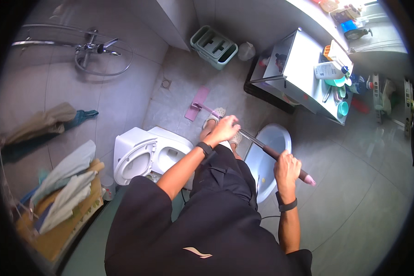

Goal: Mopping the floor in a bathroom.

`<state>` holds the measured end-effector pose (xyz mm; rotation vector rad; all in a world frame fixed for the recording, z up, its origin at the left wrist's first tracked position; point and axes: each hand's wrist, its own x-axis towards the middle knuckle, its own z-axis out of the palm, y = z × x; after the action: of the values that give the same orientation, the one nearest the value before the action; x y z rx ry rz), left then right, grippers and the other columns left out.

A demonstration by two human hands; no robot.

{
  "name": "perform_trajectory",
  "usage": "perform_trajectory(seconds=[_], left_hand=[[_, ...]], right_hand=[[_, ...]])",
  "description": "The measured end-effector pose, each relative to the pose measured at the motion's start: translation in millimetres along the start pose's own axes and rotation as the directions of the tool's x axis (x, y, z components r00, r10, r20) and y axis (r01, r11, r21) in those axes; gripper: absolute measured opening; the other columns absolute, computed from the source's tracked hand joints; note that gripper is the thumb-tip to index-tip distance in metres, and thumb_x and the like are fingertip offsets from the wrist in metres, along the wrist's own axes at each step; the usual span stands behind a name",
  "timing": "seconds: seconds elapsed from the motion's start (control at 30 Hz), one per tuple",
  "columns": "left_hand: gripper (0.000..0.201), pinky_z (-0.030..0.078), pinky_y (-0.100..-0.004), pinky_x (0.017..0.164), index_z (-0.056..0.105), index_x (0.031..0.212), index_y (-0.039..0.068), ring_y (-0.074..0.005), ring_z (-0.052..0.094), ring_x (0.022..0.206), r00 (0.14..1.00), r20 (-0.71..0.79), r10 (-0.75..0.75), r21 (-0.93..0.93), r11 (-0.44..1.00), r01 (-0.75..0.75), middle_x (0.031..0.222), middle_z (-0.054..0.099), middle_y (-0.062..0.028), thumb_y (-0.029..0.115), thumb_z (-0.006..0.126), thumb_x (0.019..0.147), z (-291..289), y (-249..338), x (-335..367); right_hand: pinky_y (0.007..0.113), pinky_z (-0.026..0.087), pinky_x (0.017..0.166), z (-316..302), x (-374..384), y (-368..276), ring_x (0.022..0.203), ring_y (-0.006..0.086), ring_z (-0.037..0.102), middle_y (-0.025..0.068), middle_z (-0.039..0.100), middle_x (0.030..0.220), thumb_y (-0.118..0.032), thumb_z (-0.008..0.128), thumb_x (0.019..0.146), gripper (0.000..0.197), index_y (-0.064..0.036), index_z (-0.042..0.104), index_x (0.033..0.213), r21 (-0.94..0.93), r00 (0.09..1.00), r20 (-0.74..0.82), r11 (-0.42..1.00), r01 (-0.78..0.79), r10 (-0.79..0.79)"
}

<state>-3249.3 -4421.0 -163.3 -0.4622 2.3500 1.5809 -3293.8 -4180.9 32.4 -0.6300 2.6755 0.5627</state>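
Both left hand [224,129] and right hand [286,171], fingers [290,159] curled around the mop handle [254,140]

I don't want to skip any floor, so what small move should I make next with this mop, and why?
Probably slide the pink mop head a little left, toward the floor drain. It appears to lie flat on the tiles to the drain's right, and your left hand and right hand both grip the handle, so it should steer easily.
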Motion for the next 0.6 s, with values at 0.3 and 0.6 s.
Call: perform_trajectory(seconds=[0.3, 0.6], left_hand=[[0.031, 0.05, -0.0429, 0.089, 0.066, 0.097, 0.002, -0.0358, 0.067, 0.101, 0.832, 0.005, -0.555, -0.114, 0.826, 0.552, 0.098, 0.07, -0.0212, 0.029, 0.06, 0.084, -33, -143, 27], [0.061, 0.042, -0.0442, 0.104, 0.058, 0.123, -0.011, -0.0405, 0.053, 0.127, 0.625, 0.153, -0.765, -0.151, 0.607, 0.78, 0.13, 0.056, -0.0324, 0.036, 0.059, 0.085, -30, -190, 51]], right_hand=[[0.047, 0.05, 0.059, 39, -56, 23, 0.064, 0.0371, 0.065, 0.0157, 0.065, 0.067, -0.016, 0.071, 0.07, 0.025, -0.0023, 0.058, 0.086, 0.129, 0.994, 0.061, 0.987, -0.097, 0.089], [0.044, 0.046, 0.059, -41, -178, 79, 0.062, 0.0361, 0.061, 0.0124, 0.061, 0.066, -0.018, 0.074, 0.065, 0.027, -0.0076, 0.052, 0.078, 0.035, 0.9, 0.239, 0.923, -0.384, 0.365]])
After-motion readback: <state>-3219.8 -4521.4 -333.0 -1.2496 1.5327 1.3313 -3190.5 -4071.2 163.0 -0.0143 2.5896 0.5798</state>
